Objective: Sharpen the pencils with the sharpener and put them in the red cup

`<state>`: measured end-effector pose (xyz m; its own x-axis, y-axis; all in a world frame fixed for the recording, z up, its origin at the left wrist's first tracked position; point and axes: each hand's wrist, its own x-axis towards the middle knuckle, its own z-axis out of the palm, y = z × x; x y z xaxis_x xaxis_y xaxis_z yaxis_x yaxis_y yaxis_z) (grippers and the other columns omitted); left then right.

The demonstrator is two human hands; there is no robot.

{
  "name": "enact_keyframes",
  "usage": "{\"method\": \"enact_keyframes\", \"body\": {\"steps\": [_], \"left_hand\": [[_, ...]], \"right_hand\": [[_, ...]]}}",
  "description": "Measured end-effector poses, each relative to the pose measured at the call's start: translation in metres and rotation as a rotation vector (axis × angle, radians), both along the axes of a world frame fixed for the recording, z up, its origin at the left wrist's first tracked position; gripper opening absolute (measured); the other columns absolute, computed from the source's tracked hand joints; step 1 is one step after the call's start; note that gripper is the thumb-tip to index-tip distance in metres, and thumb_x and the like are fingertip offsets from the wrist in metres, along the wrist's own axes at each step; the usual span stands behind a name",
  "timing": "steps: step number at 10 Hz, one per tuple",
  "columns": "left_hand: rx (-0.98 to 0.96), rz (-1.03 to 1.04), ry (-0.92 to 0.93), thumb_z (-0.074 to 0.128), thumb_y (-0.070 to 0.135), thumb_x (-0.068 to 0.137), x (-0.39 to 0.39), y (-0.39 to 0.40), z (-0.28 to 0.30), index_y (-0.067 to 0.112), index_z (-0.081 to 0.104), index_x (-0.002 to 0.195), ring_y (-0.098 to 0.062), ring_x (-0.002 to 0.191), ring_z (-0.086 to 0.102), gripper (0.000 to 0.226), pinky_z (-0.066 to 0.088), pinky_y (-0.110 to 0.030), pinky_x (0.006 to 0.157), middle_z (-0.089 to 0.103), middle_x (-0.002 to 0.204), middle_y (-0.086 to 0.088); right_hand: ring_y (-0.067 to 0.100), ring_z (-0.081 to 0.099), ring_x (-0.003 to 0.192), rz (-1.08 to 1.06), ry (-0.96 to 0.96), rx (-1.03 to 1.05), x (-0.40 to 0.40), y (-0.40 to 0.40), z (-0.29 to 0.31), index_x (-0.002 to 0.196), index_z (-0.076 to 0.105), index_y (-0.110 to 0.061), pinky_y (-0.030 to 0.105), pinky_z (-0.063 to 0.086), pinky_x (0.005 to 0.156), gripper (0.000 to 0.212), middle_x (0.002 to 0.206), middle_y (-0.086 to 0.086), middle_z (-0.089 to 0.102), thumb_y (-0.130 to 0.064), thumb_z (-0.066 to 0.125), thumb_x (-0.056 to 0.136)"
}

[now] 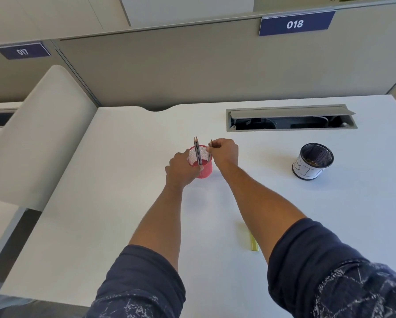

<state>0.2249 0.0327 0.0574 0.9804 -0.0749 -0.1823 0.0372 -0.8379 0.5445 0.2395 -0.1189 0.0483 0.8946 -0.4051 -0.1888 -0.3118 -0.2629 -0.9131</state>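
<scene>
A red mesh cup (pixel 203 167) stands on the white desk (pixel 123 180). Two sharpened pencils (pixel 197 152) stand in it, points up, leaning toward its left side. My left hand (pixel 181 167) grips the cup from the left. My right hand (pixel 223 151) is just right of the rim and pinches a third pencil (pixel 209 150), whose lower end is inside the cup. No sharpener is visible.
A black mesh cup (pixel 312 161) wrapped in white paper stands to the right. A yellow pencil (pixel 253 243) lies near my right forearm. An open cable tray (pixel 291 120) is set into the desk at the back. Grey partition panels rise behind.
</scene>
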Motion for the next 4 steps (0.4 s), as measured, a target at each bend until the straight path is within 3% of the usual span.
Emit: {"method": "enact_keyframes", "body": {"steps": [1,2,3,4], "left_hand": [[0.017,0.017,0.001,0.069,0.049,0.075,0.001,0.0,0.0,0.038,0.056,0.127,-0.026,0.113,0.057,0.055,0.036,-0.038,0.088,0.058,0.11,0.0],[0.04,0.001,0.002,0.067,0.051,0.075,0.002,0.001,-0.001,0.038,0.056,0.127,-0.028,0.114,0.057,0.054,0.036,-0.039,0.089,0.059,0.108,0.0],[0.081,-0.025,-0.023,0.064,0.049,0.082,-0.003,0.0,0.005,0.029,0.048,0.139,-0.031,0.123,0.054,0.063,0.038,-0.043,0.098,0.059,0.123,-0.004],[0.164,-0.05,-0.156,0.06,0.05,0.083,-0.014,0.006,-0.007,0.017,0.028,0.156,-0.034,0.129,0.05,0.086,0.041,-0.047,0.102,0.049,0.144,-0.01]], "right_hand": [[0.021,0.072,0.093,0.028,0.038,-0.056,0.005,0.004,0.0,0.096,0.079,-0.01,0.03,0.057,0.084,0.011,0.098,0.006,0.078,-0.012,0.079,0.086],[0.024,0.069,0.109,0.025,0.02,-0.059,0.005,0.004,0.001,0.119,0.073,-0.006,0.033,0.053,0.096,0.033,0.115,0.009,0.074,-0.019,0.077,0.089],[0.021,0.06,0.126,0.075,0.055,-0.116,-0.001,0.001,0.005,0.142,0.058,-0.011,0.033,0.046,0.107,0.052,0.138,0.006,0.063,-0.033,0.069,0.096],[0.021,0.056,0.13,0.167,0.024,-0.388,-0.022,-0.007,0.002,0.146,0.053,-0.02,0.041,0.047,0.108,0.051,0.145,0.002,0.057,-0.045,0.054,0.102]]}}
